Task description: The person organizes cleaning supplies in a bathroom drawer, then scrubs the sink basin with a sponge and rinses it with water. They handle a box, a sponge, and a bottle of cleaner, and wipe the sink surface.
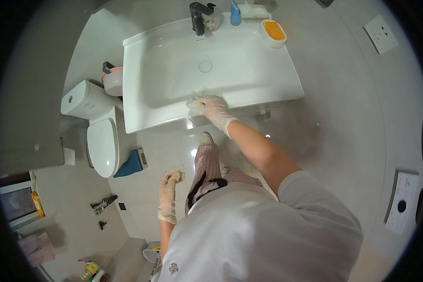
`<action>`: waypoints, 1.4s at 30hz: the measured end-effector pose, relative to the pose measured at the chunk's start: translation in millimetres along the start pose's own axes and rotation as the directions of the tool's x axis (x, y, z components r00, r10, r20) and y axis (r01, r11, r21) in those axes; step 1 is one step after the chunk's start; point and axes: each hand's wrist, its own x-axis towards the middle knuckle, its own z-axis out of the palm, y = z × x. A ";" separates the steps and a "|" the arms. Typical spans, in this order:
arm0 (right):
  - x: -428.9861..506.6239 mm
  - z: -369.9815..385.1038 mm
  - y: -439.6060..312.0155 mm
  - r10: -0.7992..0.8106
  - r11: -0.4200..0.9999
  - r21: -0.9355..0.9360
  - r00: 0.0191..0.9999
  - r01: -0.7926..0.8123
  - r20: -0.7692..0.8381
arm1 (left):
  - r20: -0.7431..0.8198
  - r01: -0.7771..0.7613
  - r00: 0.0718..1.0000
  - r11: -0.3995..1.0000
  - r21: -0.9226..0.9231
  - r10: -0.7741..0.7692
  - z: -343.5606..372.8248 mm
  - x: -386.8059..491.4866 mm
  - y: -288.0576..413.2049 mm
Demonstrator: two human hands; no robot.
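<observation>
My right hand (213, 107), in a pale translucent glove, reaches over the front rim of a white ceramic washbasin (264, 79). Its fingers are closed on a thin whitish wipe or cloth (194, 103), which lies against the rim; the glove hides part of it. Low at my left side is my left hand (168, 187), gloved the same way. Between its fingertips it pinches a small yellowish piece (178, 176), perhaps a cloth or sponge. A black faucet (197, 19) stands behind the basin's round drain (205, 66).
A blue tube (235, 14), a soap dish (253, 11) and a white box with an orange top (275, 31) stand along the basin's back right. Left are a toilet with its lid down (102, 148) and a hanging bucket (112, 81). A socket (380, 34) is on the right wall.
</observation>
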 end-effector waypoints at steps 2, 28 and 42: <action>9.1 -58.7 -68.1 0.233 0.892 0.323 0.934 -0.317 0.272 | 0.024 -0.015 1.000 1.000 -0.022 0.016 16.5 33.7 29.9; 154.0 40.4 108.8 0.162 0.974 0.141 0.981 -0.176 0.103 | 0.417 0.510 0.852 0.318 -0.800 -0.317 217.0 445.9 -39.6; 167.5 -52.5 135.6 -0.008 0.933 -0.328 0.921 0.147 0.388 | 0.002 0.345 0.892 0.679 -0.648 -0.451 252.3 412.1 40.9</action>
